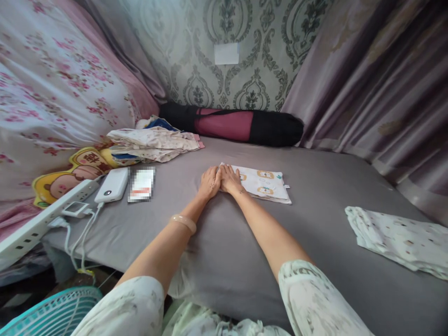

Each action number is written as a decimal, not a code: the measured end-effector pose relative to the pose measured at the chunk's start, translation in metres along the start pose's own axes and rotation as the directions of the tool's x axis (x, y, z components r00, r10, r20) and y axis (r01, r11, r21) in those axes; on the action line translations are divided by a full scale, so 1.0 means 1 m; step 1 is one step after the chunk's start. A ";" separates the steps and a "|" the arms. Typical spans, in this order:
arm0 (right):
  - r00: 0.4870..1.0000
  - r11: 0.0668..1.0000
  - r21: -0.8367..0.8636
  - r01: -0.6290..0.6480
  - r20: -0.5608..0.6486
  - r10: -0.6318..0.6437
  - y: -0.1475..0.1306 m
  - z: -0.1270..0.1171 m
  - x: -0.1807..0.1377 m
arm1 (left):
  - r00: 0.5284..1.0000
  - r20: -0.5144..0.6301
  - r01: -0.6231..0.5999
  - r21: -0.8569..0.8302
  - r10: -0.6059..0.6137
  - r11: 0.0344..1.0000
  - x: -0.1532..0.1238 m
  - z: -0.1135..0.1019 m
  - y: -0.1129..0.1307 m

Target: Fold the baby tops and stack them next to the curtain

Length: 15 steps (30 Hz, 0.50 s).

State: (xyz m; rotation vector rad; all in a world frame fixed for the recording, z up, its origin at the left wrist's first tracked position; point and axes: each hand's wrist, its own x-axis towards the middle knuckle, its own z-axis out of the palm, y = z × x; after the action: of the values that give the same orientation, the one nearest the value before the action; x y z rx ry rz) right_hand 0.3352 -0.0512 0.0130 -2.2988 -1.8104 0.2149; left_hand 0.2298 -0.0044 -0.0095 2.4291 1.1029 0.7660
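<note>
A folded white cloth (pixel 250 179) with orange and teal prints lies flat on the grey bed sheet (pixel 245 261), a small tag at its right edge. My right hand (pixel 230 178) rests flat on the cloth's left end, fingers stretched forward. Right beside it, touching it, my left hand (pixel 209 182) lies palm down at the cloth's left edge, also with fingers extended. Whether the left fingers cover some of the cloth is hard to see. Neither hand grasps anything.
At the right lies a folded spotted white garment (pixel 399 238). Rumpled clothes (pixel 157 142) sit back left, near a black and maroon roll bag (pixel 224 125). Along the left are a power strip (pixel 38 231), a white power bank (pixel 112 185), a blurred-out item (pixel 142 184) and a teal fan (pixel 56 310).
</note>
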 end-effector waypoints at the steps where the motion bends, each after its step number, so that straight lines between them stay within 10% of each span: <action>1: 1.000 1.000 0.018 0.003 -0.003 -0.003 0.000 0.000 0.000 | 1.000 0.006 -0.002 -0.001 0.002 1.000 0.000 -0.001 0.000; 15: 0.974 0.981 0.048 -0.188 -0.117 0.193 0.056 -0.032 -0.040 | 0.981 0.164 -0.129 0.163 0.102 0.978 -0.009 -0.007 0.012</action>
State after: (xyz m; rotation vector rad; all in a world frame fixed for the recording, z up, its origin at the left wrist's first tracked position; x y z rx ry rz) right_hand 0.3862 -0.1055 0.0298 -2.4039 -1.5173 0.1332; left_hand 0.2279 -0.0179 -0.0009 2.6664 1.0132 0.5232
